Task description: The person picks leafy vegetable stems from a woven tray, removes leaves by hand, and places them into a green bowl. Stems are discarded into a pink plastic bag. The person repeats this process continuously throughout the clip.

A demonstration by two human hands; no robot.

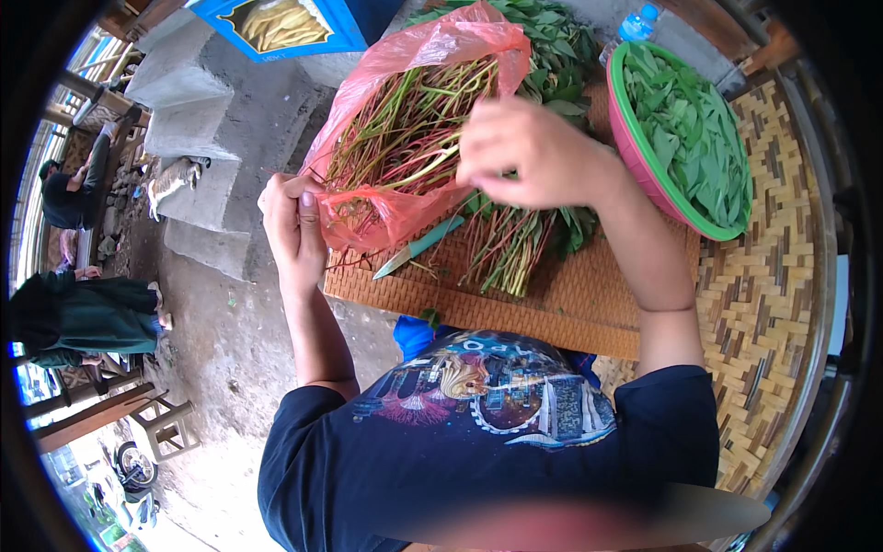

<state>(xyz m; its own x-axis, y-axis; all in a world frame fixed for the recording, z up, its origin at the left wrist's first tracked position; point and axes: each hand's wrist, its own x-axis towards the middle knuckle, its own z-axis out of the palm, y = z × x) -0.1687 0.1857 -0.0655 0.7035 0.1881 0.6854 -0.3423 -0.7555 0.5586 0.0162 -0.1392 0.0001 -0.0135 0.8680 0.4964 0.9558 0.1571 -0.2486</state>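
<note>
My left hand [293,214] pinches the near left rim of a red plastic bag [393,221]. The bag lies wide and is filled with long green and reddish stems [414,131]. Over the bag's right side is my right hand [514,155], blurred, its fingers curled; whether they hold a stem is unclear. Below the bag a knife with a teal handle [436,236] rests on the woven mat [586,317]. A bundle of leafy stems [514,255] lies right of the knife, partly under my right forearm. More leafy greens [552,48] are piled behind the bag.
A green-rimmed pink basket [662,186] full of leaves stands at right on the woven bamboo surface [766,276]. Behind it is a plastic bottle [638,24]. A blue box [310,45] stands at the back left. Concrete steps [200,186], a lying cat [176,181] and people are farther left.
</note>
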